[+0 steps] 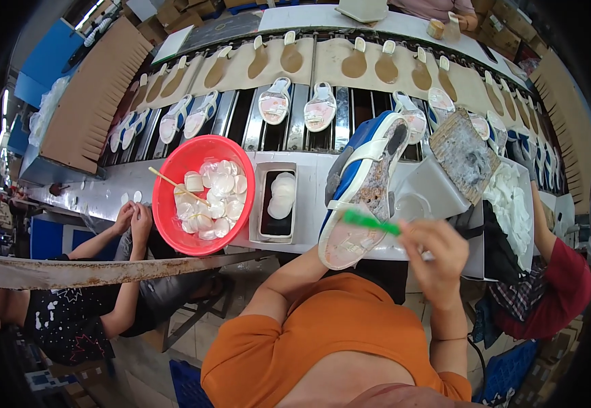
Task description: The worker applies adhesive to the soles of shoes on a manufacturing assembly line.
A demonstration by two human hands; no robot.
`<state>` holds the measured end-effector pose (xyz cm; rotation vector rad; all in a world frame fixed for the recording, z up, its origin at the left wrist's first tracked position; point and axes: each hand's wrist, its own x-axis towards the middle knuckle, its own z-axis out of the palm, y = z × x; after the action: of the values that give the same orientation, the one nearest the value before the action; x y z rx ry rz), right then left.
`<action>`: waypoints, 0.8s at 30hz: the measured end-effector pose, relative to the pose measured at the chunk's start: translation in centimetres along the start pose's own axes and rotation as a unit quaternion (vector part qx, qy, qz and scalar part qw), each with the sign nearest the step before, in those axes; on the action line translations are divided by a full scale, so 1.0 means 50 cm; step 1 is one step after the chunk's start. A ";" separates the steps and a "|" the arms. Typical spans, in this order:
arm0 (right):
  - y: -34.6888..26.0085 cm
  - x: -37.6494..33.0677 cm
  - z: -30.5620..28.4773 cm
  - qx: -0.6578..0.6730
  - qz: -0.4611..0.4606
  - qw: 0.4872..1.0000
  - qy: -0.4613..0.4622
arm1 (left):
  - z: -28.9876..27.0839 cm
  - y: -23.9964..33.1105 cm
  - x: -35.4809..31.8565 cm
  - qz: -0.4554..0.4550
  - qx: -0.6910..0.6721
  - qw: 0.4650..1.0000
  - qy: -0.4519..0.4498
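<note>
A blue and white sandal (379,178) is raised in front of me, its pale insole turned toward me. My left forearm (299,275) runs up behind it; that hand is hidden by the sandal, which it holds up. In my right hand (439,253) is a green-handled brush (367,222), pinched between the fingers, slightly blurred. The brush lies across the lower insole, and its tip appears to be over the sandal's edge. To the left, a narrow white box (260,204) with a black inside holds thin round white pads (282,194).
A red bowl (164,178) of white discs, with a thin stick, stands left. Sandals and tan insoles (386,68) line the roller conveyor (241,126). A rough block (468,156) and white cloth (511,204) lie right. Co-workers sit either side; the left one's hands (135,219) handle discs.
</note>
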<state>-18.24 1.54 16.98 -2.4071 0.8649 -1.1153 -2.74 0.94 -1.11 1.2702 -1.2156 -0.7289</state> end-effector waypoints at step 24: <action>0.027 -0.007 0.045 0.070 0.093 0.991 0.062 | 0.017 -0.049 0.027 0.009 -0.016 1.000 0.007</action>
<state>-17.17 0.89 14.63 -2.1153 0.9938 -1.2190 -2.67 -1.10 -3.23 1.2347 -1.1982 -0.7213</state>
